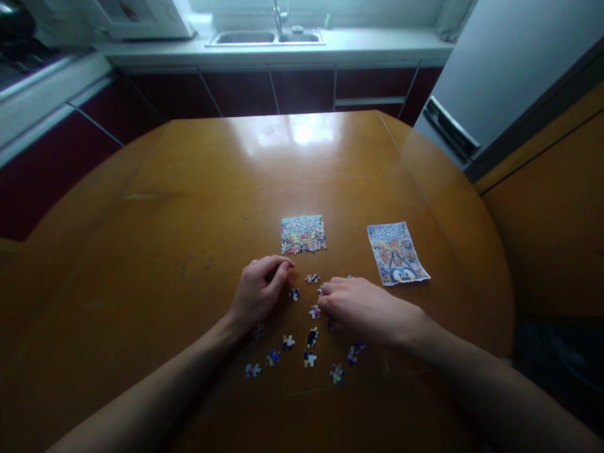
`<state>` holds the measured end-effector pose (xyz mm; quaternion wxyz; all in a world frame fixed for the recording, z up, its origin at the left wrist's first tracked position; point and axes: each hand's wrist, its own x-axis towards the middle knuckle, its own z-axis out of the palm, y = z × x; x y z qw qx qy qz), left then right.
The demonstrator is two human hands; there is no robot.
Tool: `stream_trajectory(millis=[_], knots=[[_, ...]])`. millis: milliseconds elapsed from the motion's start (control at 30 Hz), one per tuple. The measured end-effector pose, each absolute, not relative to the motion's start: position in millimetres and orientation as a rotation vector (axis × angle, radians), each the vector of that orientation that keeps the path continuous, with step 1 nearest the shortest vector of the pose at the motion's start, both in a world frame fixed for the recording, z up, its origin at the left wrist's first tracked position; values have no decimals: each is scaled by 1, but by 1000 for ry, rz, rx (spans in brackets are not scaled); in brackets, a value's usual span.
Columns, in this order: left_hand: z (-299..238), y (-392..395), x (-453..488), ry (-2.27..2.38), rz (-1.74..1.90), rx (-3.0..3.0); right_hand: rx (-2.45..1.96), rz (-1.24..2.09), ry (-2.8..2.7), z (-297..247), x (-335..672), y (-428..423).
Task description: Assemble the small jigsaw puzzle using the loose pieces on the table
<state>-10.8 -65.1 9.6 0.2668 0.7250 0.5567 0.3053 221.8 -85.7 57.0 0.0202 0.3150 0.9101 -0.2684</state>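
Observation:
My left hand (262, 286) rests on the table with its fingers curled in and no piece visible in them, just below the joined part of a jigsaw puzzle (303, 235). One loose puzzle piece (294, 294) lies beside its thumb. To the right, my right hand (352, 305) bends down over the loose pieces, fingertips pinched at a small puzzle piece (320, 291) that they partly cover. Close to those fingers lie a pinkish piece (315, 311) and another piece (312, 278). Several more loose pieces, such as a dark one (312, 337), are scattered between my forearms.
A creased printed sheet (399, 253) with the puzzle's picture lies right of the joined part. The wooden table (189, 189) has rounded sides. Beyond it stand a counter with a sink (245, 38), and a fridge (509, 69) at the right.

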Motion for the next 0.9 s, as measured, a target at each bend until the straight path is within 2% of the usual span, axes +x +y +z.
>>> stream_trajectory(millis=[400, 700, 900], knots=[[7, -65, -12, 1496, 820, 1953, 958, -1040, 2820, 50, 228, -73], [8, -65, -11, 1511, 820, 1982, 1008, -889, 2829, 57, 225, -79], [8, -66, -11, 1507, 827, 2016, 969, -970, 2860, 52, 225, -78]])
